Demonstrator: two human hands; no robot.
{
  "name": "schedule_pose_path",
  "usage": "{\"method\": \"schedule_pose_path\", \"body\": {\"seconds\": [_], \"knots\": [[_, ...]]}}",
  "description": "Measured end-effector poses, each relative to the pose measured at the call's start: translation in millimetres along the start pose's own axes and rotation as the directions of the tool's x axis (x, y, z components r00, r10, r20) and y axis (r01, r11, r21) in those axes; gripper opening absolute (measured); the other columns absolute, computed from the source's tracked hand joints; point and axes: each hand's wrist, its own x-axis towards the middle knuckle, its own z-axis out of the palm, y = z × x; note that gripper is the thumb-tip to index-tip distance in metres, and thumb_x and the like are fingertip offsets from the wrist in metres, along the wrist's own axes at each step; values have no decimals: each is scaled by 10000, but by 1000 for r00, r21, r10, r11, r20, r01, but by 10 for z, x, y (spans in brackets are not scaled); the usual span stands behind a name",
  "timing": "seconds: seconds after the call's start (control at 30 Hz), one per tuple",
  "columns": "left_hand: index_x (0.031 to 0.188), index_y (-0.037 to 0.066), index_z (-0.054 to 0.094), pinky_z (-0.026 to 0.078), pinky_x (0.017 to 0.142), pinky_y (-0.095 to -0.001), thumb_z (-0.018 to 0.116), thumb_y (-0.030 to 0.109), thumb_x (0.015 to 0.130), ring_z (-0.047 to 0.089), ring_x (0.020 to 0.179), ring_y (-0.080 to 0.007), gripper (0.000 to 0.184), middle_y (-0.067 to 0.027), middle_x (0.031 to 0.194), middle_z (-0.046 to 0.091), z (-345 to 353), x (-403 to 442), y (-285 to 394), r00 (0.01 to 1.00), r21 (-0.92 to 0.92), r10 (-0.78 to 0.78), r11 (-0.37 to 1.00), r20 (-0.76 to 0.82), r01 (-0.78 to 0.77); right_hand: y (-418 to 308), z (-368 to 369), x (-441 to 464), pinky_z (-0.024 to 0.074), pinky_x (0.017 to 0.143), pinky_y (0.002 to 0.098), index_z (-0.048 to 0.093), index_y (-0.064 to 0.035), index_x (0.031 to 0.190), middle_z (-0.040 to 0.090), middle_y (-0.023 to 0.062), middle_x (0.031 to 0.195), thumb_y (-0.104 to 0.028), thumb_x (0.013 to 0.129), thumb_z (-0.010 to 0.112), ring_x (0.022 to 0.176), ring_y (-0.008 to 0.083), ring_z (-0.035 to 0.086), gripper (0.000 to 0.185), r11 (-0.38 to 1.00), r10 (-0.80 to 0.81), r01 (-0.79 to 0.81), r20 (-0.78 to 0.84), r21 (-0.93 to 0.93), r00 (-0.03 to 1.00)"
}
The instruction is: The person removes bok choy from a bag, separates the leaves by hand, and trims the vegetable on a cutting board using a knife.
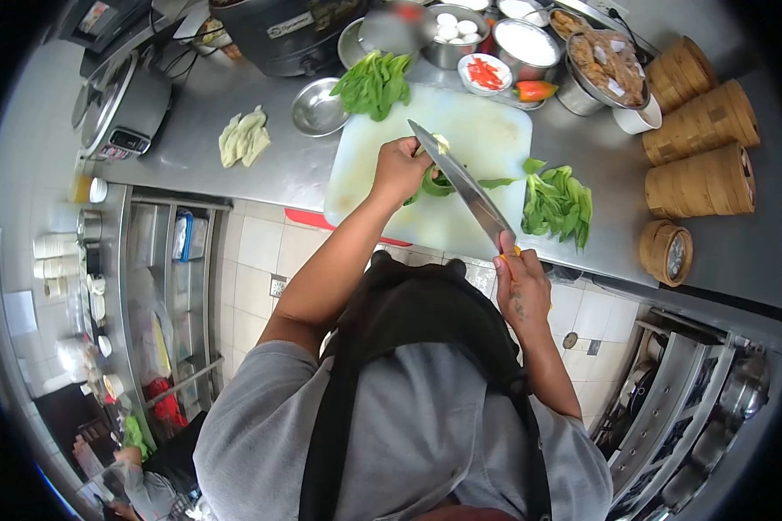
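The left hand (397,172) has its fingers curled round a leafy green (437,184), seemingly to steady it above the board (493,130), the pale base up by the blade and the leaves hanging beneath. The right hand (523,288) is clasped round the yellow handle of the knife (471,191), whose long blade slants up and leftward across the board; that hold leaves the right fingers clear of the edge, while the left ones sit close beside the blade. Whether the edge touches the green, I cannot tell. One pile (374,85) lies over the board's far left corner and another pile (560,207) by its right side, probably split so to leave working room between. The bowl (319,107) stands just beside the far pile, likely for easy reach, and the cloth (245,137) lies farther left, perhaps to stay off the food. The red slices (485,74) sit beyond the board, presumably out of the knife's way
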Motion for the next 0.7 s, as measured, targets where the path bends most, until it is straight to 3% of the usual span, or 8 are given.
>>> {"method": "schedule_pose_path", "body": {"seconds": [0.07, 0.23, 0.43, 0.53, 0.63, 0.7], "knots": [[995, -40, 710, 423, 555, -243, 633, 34, 938, 551, 596, -76, 121, -25, 794, 689, -55, -56, 6, 1000, -40, 11, 999, -14, -12, 3, 34, 8, 519, 687, 399, 605, -190, 1379, 561, 100, 840, -218, 944, 646, 746, 286, 603, 438, 999, -30, 30, -8, -12, 1000], [1001, -44, 709, 431, 564, -237, 622, 23, 942, 536, 598, -67, 124, -26, 821, 693, -156, -120, 10, 999, -74, 20, 997, -34, -22, -84, 76, 58, 520, 674, 400, 609, -171, 1372, 561, 107, 842, -205, 943, 639, 738, 296, 604, 431, 998, -61, 61, -8, -19, 998], [1121, -86, 638, 500, 677, -228, 615, 1, 940, 615, 756, -79, 202, -78, 975, 701, -71, -312, -38, 999, -88, -12, 996, -38, 8, -109, 256, 381, 532, 668, 413, 640, -150, 1328, 611, 126, 849, -205, 955, 625, 754, 316, 643, 377, 999, -10, 8, -66, -31, 998], [1162, -82, 567, 507, 777, -240, 619, -19, 930, 638, 894, -104, 246, -98, 1054, 680, -161, -317, 12, 981, -96, 154, 982, -119, -165, -126, 180, 443, 532, 682, 405, 648, -140, 1314, 632, 129, 853, -208, 964, 616, 766, 307, 652, 358, 997, 4, 1, -68, 72, 998], [1165, -53, 522, 523, 810, -248, 612, -57, 921, 652, 906, -128, 260, -113, 1074, 671, -320, -221, -43, 952, -88, 261, 957, -159, -277, -236, -35, 310, 526, 693, 390, 632, -120, 1335, 642, 127, 883, -189, 963, 617, 764, 294, 653, 379, 999, -9, 8, 23, 42, 1000], [1125, -45, 523, 502, 816, -245, 622, -51, 917, 640, 924, -119, 231, -103, 1056, 658, -373, -171, -48, 933, -76, 302, 944, -197, -322, -294, -104, 198, 526, 693, 386, 627, -115, 1342, 638, 126, 880, -180, 960, 619, 758, 285, 652, 387, 992, -46, 42, 36, 118, 998]]}}
